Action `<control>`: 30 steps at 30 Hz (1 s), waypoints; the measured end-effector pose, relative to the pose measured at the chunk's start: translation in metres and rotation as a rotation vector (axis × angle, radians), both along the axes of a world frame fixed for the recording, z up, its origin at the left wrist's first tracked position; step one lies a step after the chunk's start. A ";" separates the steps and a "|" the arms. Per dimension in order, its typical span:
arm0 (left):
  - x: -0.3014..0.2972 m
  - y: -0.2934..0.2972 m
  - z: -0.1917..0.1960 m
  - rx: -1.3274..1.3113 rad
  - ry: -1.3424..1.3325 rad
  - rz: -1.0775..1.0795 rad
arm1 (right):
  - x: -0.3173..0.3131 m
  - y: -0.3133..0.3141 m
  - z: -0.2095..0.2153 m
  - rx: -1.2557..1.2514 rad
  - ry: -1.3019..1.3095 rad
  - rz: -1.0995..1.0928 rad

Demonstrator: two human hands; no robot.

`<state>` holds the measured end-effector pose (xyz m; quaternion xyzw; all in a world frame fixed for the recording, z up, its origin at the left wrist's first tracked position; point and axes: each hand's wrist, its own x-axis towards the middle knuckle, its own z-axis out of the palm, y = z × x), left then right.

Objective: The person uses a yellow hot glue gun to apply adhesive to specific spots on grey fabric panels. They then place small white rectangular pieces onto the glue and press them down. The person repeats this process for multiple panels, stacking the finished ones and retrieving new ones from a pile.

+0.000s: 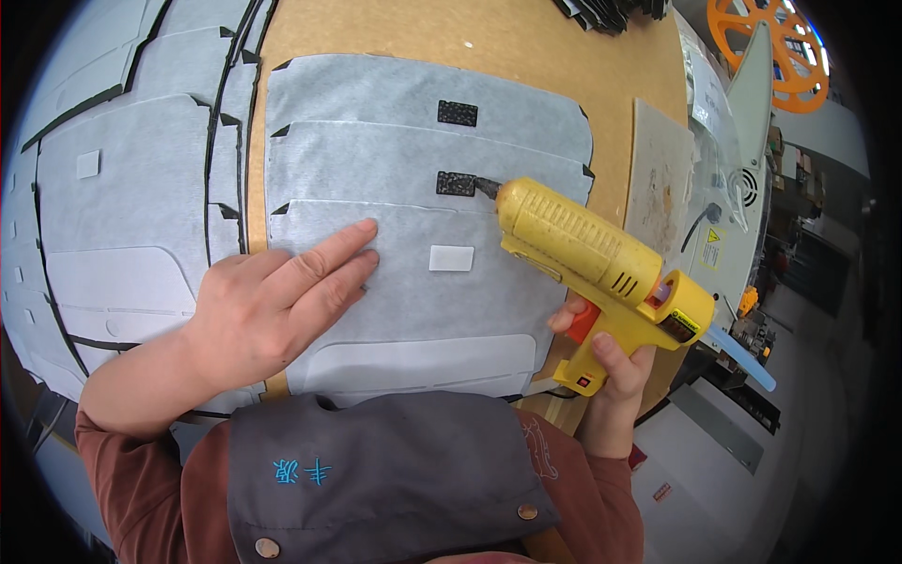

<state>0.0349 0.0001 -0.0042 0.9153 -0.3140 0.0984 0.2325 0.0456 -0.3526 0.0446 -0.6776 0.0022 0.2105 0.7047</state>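
Observation:
My right hand (620,362) grips a yellow hot glue gun (583,244) by its handle, a finger at the red trigger. Its dark nozzle meets the right end of a black speckled patch (456,183) on a light grey fabric panel (376,160). A translucent glue stick (742,357) juts from the gun's back. My left hand (282,296) lies flat on the panel's left part, fingers stretched out. Another black speckled patch (458,114) sits farther up, and a white rectangle (451,258) lies nearer to me.
More grey panels with black edging (132,179) cover the left side. Beneath lies a brown board tabletop (470,38). Dark pieces (601,11) are heaped at its far edge. To the right are a pale flat board (658,179), a grey machine housing (719,244) and an orange spool (770,47).

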 end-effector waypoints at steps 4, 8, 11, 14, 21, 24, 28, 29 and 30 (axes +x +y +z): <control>0.000 0.000 0.001 0.002 0.002 0.000 | 0.002 0.001 0.001 -0.008 0.021 0.017; -0.001 0.000 -0.001 -0.003 -0.002 0.004 | 0.004 0.002 0.000 -0.011 0.018 0.019; -0.001 0.000 -0.001 0.001 -0.004 0.003 | 0.004 0.002 -0.001 -0.006 0.017 0.022; 0.000 0.000 -0.001 -0.004 -0.008 0.004 | 0.003 0.002 -0.001 -0.002 0.021 0.018; 0.000 0.000 -0.001 -0.011 0.001 0.005 | -0.001 0.010 0.007 0.051 0.068 -0.027; -0.001 0.000 -0.001 -0.011 0.000 0.012 | 0.003 0.020 0.014 -0.055 0.110 -0.005; 0.000 0.001 0.004 -0.011 0.043 -0.013 | 0.006 0.023 0.007 -0.017 0.076 0.005; 0.000 0.002 0.006 -0.010 0.066 -0.026 | 0.006 0.023 0.007 -0.014 0.079 0.002; -0.001 0.002 0.006 -0.008 0.068 -0.024 | 0.005 0.023 0.006 -0.011 0.083 0.001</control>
